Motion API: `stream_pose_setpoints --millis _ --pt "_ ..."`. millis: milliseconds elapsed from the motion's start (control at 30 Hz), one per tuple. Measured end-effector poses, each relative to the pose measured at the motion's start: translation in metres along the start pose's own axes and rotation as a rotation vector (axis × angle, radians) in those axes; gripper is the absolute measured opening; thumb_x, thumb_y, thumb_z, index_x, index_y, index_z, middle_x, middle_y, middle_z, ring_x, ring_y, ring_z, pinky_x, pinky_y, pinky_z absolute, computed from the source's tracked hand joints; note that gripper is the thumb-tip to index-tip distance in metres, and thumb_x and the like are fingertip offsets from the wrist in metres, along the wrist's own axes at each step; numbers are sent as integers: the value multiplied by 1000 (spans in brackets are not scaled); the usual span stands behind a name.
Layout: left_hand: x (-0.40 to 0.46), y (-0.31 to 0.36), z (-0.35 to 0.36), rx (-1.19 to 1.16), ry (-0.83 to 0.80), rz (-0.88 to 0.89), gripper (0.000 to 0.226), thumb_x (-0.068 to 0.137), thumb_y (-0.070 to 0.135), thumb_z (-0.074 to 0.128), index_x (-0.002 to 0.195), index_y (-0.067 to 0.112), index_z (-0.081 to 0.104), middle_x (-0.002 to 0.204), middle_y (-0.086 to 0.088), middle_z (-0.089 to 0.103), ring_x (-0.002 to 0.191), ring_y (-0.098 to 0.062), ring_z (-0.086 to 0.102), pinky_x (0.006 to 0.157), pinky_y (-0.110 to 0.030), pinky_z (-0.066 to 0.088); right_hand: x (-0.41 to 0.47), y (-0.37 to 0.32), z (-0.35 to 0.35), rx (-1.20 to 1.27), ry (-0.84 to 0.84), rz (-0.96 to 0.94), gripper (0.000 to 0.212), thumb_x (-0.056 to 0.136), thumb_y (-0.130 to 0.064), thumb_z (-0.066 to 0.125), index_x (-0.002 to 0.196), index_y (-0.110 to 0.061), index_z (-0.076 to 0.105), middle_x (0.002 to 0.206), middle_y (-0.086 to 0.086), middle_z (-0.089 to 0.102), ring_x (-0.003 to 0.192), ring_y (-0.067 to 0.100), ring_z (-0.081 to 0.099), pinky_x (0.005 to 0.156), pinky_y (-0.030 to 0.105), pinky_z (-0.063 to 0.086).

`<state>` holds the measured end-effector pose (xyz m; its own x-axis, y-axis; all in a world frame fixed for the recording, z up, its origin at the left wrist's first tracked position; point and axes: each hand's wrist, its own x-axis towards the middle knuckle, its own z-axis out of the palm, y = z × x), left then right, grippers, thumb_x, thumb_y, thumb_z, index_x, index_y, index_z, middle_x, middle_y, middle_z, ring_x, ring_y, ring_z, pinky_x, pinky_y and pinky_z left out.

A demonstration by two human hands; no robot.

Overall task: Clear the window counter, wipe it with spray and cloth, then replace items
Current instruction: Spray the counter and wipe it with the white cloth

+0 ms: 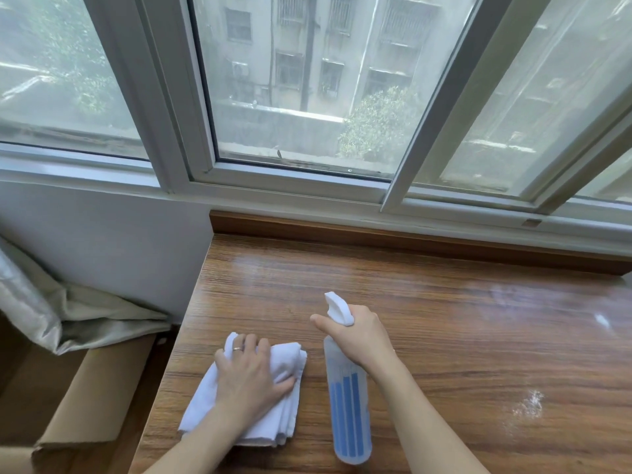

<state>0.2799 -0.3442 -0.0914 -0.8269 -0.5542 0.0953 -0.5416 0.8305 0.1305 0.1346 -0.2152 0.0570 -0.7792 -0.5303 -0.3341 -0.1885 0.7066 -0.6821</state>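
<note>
White cloth (270, 388) sits folded under the left hand (251, 378), fingers curled over it on the wooden counter (444, 319). Just right of that, the right hand (359, 336) grips the spray bottle (350, 405) by its neck, nozzle aimed away toward the window (307, 80). Wet sheen beyond the right hand.

Left hand (251, 372) grips a white cloth (273, 405) on the wooden counter (461, 336); right hand (359, 336) grips a spray bottle (349, 412).
</note>
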Motion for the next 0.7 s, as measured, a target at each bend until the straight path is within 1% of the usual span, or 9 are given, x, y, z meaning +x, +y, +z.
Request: stream_pose_setpoints --millis 200,333,433,500,567,633,700 --pt "52 7 0 -10 43 -27 67 63 79 46 74 14 55 80 -3 54 77 -30 57 63 -41 33 22 2 -13 12 -36 -3 50 81 -57 69 63 -20 41 59 -6 44 54 9 39 55 27 31" --pt "101 13 4 10 4 -80 69 63 79 42 77 13 58 81 -4 57 77 -29 58 63 -42 36 34 6 -20 -2 -56 -14 50 82 -55 69 60 -22 38 56 -8 41 51 6 35 54 27 30" --pt "133 19 5 60 -80 -133 75 68 81 41 93 14 62 95 -4 60 93 -29 57 70 -43 35 41 10 -21 -11 -77 -23 46 80 -55 69 62 -23 41 56 -6 42 49 5 36 54 26 31" --pt "147 23 1 61 -134 -174 75 72 81 45 108 17 59 111 -3 58 108 -27 52 77 -44 35 43 10 -23 -13 -90 -25 46 80 -55 69 62 -23 41 57 -6 43 49 5 36 54 27 31" --pt "150 27 -3 64 -159 -195 75 73 82 43 116 21 54 120 0 54 117 -24 46 81 -46 35 45 11 -25 -17 -97 -32 47 80 -55 69 61 -23 40 57 -7 43 50 5 36 54 27 30" --pt "144 29 -4 72 -167 -185 78 71 84 39 114 21 53 117 1 53 116 -24 46 80 -45 35 47 10 -26 -20 -96 -46 50 80 -55 69 59 -22 39 55 -7 43 50 5 38 53 25 30" --pt "132 30 -4 52 -155 -155 81 65 85 34 103 18 56 107 -1 56 105 -26 51 75 -43 34 49 8 -27 -20 -88 -54 49 79 -56 70 58 -22 40 55 -7 45 51 4 40 52 24 30"
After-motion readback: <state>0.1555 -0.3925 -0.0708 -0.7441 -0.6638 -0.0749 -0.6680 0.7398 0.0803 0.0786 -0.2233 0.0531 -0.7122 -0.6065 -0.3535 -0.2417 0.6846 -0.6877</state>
